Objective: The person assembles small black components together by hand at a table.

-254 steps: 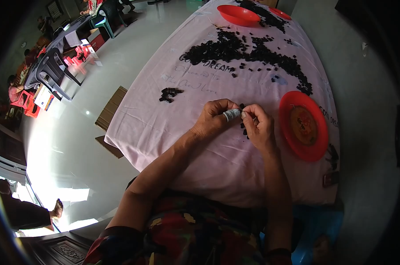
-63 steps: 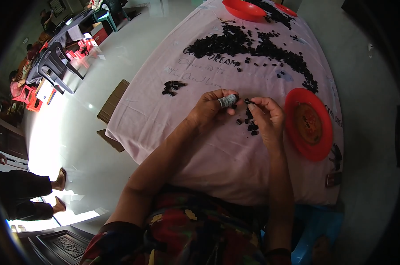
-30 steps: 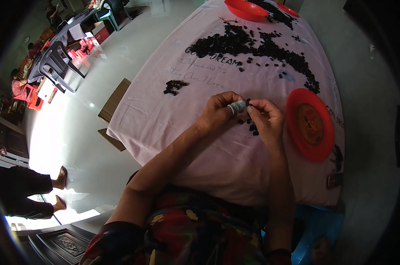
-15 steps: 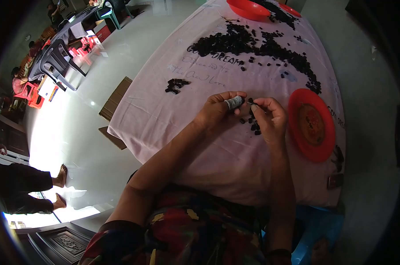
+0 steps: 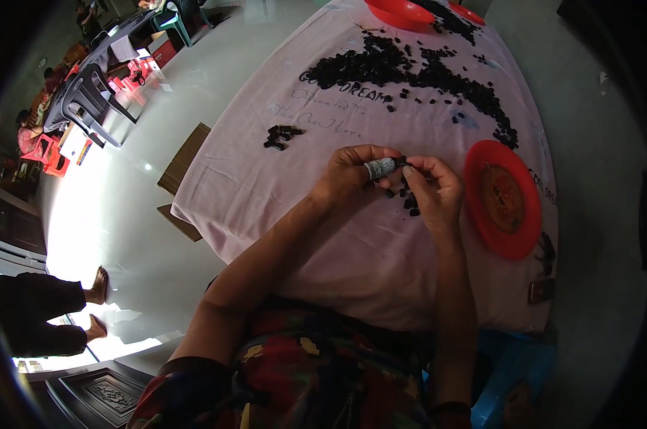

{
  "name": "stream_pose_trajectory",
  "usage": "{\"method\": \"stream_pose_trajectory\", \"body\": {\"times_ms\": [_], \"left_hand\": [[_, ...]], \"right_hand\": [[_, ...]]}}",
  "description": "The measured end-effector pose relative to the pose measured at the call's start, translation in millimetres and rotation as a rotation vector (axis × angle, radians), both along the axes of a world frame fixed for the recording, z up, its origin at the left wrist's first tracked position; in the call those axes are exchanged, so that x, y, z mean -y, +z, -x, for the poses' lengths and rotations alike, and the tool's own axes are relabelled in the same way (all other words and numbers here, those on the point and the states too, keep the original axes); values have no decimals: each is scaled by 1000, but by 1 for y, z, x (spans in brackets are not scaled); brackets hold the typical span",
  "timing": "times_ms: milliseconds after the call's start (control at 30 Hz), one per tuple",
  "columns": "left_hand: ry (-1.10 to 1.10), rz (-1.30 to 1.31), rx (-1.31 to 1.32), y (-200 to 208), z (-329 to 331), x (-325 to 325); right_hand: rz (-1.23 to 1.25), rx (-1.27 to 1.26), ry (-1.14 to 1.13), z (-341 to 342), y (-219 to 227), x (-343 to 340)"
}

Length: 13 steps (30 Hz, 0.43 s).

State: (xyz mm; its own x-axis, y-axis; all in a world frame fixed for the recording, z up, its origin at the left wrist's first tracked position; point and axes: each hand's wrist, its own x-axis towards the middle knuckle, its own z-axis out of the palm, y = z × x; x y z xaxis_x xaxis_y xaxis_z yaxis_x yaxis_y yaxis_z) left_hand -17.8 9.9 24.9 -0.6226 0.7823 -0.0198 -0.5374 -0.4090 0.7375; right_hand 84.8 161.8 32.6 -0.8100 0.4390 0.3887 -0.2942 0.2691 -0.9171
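Over the near part of a pink cloth-covered table (image 5: 280, 207), my two hands meet fingertip to fingertip. My left hand (image 5: 348, 171) is closed on a small black piece (image 5: 400, 161). A grey-white speckled sleeve or wrap (image 5: 379, 169) lies along its thumb side; I cannot tell if it is worn or held. My right hand (image 5: 438, 187) pinches at the end of the same black piece, its thumb and forefinger together; anything else in that pinch is too small to make out. Just below the fingers lie several loose black pieces (image 5: 411, 203), partly hidden by my right hand.
A small cluster of black pieces (image 5: 281, 136) lies to the left. Farther back spreads a big heap of them (image 5: 366, 66). A red plate (image 5: 521, 239) sits at the right, a red bowl (image 5: 402, 16) at the far end. At left are a bystander's legs (image 5: 52, 297) and cardboard (image 5: 184, 161).
My right fingertips have moved left and now meet the black piece in my left hand; a small gap with a thin light bit showed between them before. The whole view has shifted slightly.
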Motion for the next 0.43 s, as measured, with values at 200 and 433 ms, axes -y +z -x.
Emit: {"method": "stream_pose_trajectory", "body": {"times_ms": [200,433], "left_hand": [[60,140,-239,7,-3,2],[-9,-1,-192,-10,1,-1]], "right_hand": [[-75,3,-3,-2,3,0],[-82,32,23,-1,1,-1]]}}
